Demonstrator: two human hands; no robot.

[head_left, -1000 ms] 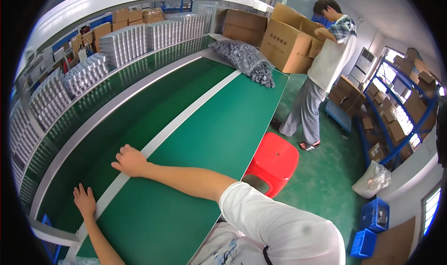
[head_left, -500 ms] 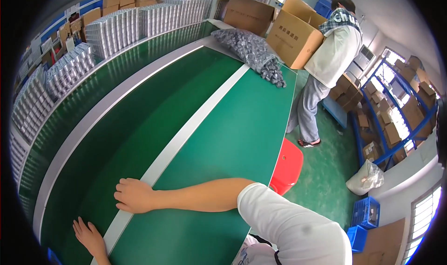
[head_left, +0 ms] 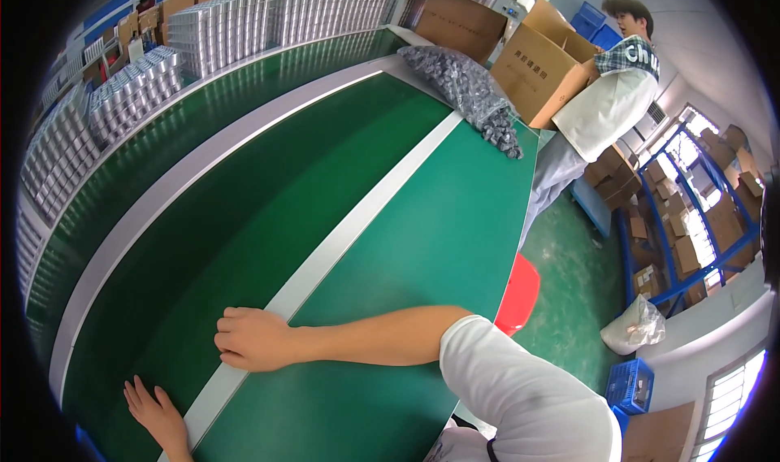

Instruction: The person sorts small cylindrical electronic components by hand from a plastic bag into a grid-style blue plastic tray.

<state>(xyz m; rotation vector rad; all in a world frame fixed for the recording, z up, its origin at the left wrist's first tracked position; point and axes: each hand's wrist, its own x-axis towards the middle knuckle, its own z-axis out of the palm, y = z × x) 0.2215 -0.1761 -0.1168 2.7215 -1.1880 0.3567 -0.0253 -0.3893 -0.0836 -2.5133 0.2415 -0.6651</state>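
My right hand (head_left: 256,338) rests knuckles up across the white strip (head_left: 357,228) between the dark green belt (head_left: 244,218) and the lighter green tabletop (head_left: 390,255). Its fingers are curled over onto the belt side, and nothing shows in them. Nearer me and to the left, my left hand (head_left: 156,413) lies over the belt beside the strip. Its fingers are stretched and a little apart, with no object in it. The two hands do not touch.
A clear plastic bag of small grey pieces (head_left: 467,88) lies spilling at the far end. Behind it a co-worker (head_left: 613,104) stands at an open carton (head_left: 540,72). Silvery stacks (head_left: 219,35) line the far left. A red stool (head_left: 520,295) stands right of the table.
The co-worker has turned their head toward the table. The whole view has shifted slightly, so the table and bag sit farther right. My hands keep nearly the same pose.
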